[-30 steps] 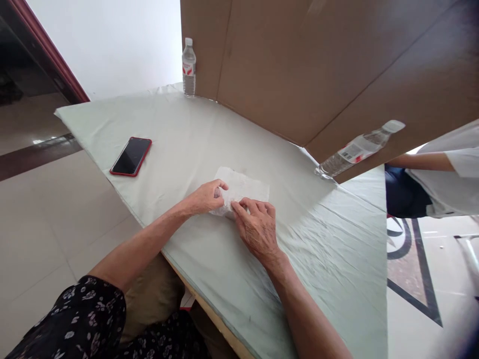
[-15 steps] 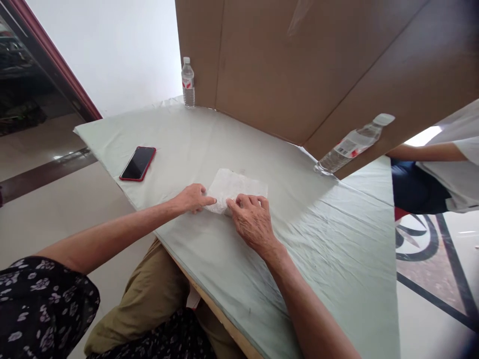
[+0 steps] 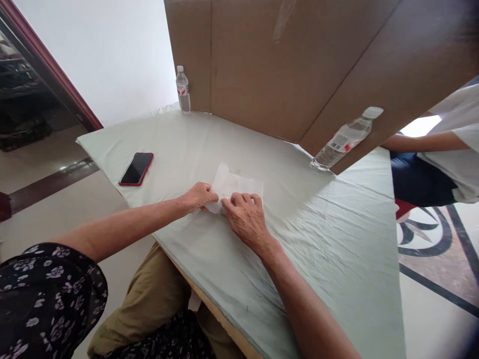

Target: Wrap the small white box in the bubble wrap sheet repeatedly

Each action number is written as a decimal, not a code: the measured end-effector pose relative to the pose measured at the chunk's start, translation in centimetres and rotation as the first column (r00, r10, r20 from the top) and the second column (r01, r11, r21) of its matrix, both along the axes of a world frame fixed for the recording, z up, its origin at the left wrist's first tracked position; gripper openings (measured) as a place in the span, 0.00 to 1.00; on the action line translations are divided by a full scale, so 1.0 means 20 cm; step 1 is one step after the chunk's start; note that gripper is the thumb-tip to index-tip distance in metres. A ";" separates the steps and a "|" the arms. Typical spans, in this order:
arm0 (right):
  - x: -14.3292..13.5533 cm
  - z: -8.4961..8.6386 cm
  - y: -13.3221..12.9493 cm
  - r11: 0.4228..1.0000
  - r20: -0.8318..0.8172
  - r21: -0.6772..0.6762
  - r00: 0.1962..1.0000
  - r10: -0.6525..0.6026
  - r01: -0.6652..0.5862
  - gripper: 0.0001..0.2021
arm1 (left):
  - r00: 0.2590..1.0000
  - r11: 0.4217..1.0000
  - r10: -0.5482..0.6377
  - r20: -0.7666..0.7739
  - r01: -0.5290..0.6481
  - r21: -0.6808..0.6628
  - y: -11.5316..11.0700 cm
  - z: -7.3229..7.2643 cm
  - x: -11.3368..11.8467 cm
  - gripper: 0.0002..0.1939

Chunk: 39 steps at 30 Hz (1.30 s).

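Observation:
A thin, whitish, see-through sheet [image 3: 239, 183] lies slightly crumpled on the cloth-covered table; whether it is plastic wrap or tissue I cannot tell. Its left corner is pinched between the thumb and fingers of my left hand [image 3: 200, 195] and lifts a little there. My right hand [image 3: 249, 217] rests over the near edge, fingers bent and pressed together on the sheet. Part of that edge is hidden under the right hand.
A red-cased phone [image 3: 136, 169] lies to the left on the pale green tablecloth [image 3: 322, 239]. Behind stands a tall cardboard panel [image 3: 258, 70], with one water bottle [image 3: 183, 89] at its left and another bottle [image 3: 346, 139] at its right. Beyond the panel sits a person [image 3: 441, 149].
My left hand has closed on the sheet's left corner and raised it slightly. The far left part of the sheet now stands up more. My right hand stays on the near edge.

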State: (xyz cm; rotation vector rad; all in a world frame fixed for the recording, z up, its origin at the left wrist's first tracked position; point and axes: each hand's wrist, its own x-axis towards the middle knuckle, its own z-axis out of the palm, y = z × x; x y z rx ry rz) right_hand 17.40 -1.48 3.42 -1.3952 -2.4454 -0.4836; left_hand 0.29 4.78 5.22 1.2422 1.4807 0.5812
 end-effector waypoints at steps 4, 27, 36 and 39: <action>0.00 0.00 0.00 1.000 -0.032 -0.011 0.999 0.000 0.000 0.11 | 0.995 0.999 -0.003 0.102 0.009 -0.051 -0.01 0.01 0.04 0.08; 0.16 0.08 -0.03 0.995 -0.456 -0.091 0.887 -0.070 0.031 0.10 | 0.890 0.550 -0.233 -0.391 0.453 0.702 -0.10 -0.09 0.04 0.05; 0.37 0.03 -0.11 0.578 -0.405 -0.780 0.512 -0.758 0.239 0.39 | 0.869 0.453 -0.228 -0.439 0.493 0.743 -0.10 -0.14 0.05 0.08; 0.31 -0.01 -0.08 0.605 -0.468 -0.762 0.452 -0.760 0.229 0.43 | 0.869 0.399 -0.191 -0.456 0.493 0.773 -0.10 -0.16 0.05 0.09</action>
